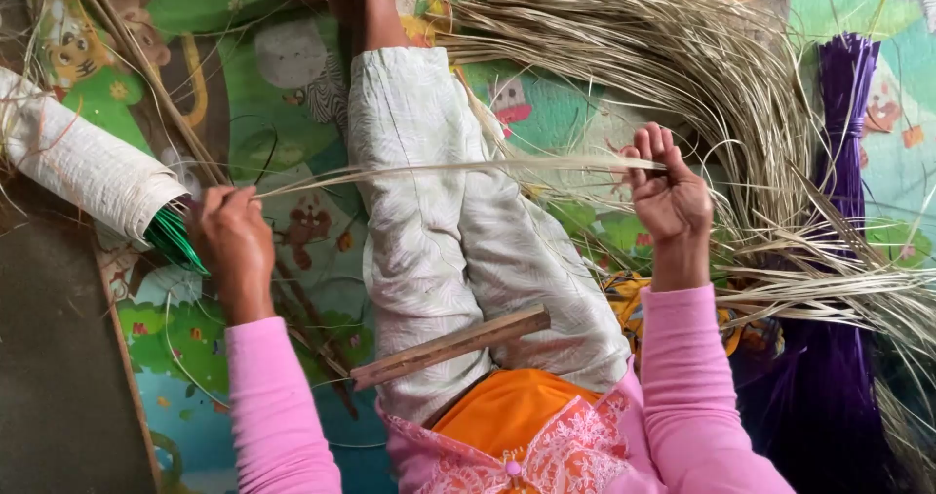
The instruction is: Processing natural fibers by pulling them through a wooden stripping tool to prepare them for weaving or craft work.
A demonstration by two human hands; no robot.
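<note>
A thin bundle of pale dried straw strands (pixel 439 169) stretches level across my lap. My left hand (pixel 232 238) pinches its left end, fingers closed on the strands. My right hand (pixel 668 190) grips the strands near their right end, fingers curled around them. Beyond the right hand the strands merge into a big loose heap of straw (pixel 702 65). My leg in pale patterned trousers (pixel 439 231) lies under the stretched bundle. A flat wooden stick (pixel 450 347) rests across my thigh, untouched.
A roll wrapped in white paper (pixel 83 162) with green strands poking out lies at the left. A bundle of purple strands (pixel 838 260) lies at the right. A colourful cartoon play mat (pixel 283 114) covers the floor.
</note>
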